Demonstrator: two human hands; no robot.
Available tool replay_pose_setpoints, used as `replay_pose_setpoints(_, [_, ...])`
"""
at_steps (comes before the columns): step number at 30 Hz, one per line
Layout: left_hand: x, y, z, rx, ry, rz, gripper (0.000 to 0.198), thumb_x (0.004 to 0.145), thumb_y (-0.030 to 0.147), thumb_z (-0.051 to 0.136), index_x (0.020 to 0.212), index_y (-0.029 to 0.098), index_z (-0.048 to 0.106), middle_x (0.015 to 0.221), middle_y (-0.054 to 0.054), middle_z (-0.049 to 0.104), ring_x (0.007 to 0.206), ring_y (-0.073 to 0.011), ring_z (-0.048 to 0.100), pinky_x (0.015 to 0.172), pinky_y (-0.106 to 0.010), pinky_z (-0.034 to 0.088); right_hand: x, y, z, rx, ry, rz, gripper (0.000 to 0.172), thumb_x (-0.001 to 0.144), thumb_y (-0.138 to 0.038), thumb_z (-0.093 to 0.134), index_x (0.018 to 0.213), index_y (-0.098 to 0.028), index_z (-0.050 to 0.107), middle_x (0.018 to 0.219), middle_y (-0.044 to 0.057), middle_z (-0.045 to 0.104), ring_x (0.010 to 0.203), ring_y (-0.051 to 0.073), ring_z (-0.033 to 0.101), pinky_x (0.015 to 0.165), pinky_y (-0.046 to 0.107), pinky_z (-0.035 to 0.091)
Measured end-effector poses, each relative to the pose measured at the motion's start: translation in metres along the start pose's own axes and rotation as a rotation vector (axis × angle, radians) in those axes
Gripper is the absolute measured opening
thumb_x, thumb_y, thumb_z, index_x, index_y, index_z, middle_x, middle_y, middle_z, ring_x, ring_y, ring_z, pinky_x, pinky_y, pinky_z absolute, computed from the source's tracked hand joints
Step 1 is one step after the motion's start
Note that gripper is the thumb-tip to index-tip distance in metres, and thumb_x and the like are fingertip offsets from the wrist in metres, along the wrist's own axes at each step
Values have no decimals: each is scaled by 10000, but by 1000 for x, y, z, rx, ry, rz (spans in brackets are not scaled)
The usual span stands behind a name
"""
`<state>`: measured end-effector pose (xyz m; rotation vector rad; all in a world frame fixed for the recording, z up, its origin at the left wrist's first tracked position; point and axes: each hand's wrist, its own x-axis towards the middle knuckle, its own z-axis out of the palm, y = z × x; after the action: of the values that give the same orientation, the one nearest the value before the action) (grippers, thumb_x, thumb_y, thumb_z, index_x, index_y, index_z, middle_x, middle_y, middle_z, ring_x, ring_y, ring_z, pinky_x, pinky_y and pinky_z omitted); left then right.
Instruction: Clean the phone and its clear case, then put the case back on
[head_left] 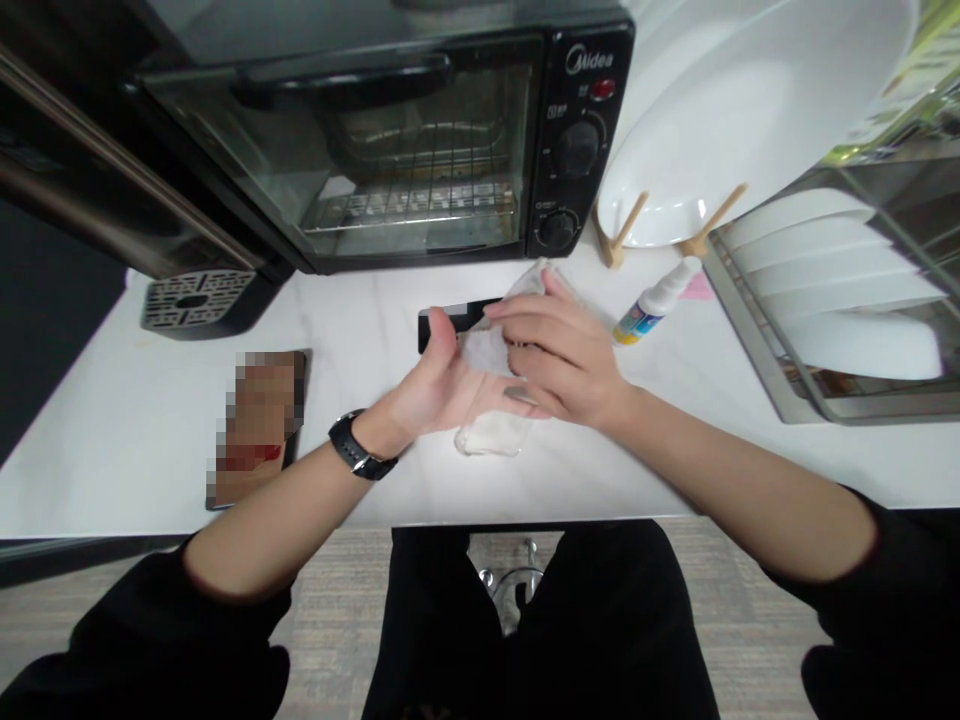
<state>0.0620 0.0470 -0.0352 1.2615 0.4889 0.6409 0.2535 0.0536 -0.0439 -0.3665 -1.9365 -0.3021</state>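
My left hand, with a black watch on the wrist, lies palm up over the white counter and holds a clear phone case. My right hand rests on top of the case, fingers pressed together on a thin white cloth that sticks out behind them. A black phone lies flat on the counter just behind both hands, partly hidden by them.
A black toaster oven stands at the back. Right of it are a white plate on a wooden stand, a small spray bottle and a dish rack with plates. A flat blurred item and a black vented part lie at the left.
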Motion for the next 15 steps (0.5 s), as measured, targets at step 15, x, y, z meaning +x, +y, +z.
replay_pose_setpoints(15, [-4, 16, 9, 12, -51, 35, 980, 781, 958, 677, 1461, 253, 637, 1288, -145, 784, 1249, -318, 782, 945, -429, 709, 5, -17, -4, 214, 51, 12, 238, 1097, -240, 562, 1252, -204, 740, 1213, 76, 839, 1228, 220, 804, 990, 328, 714])
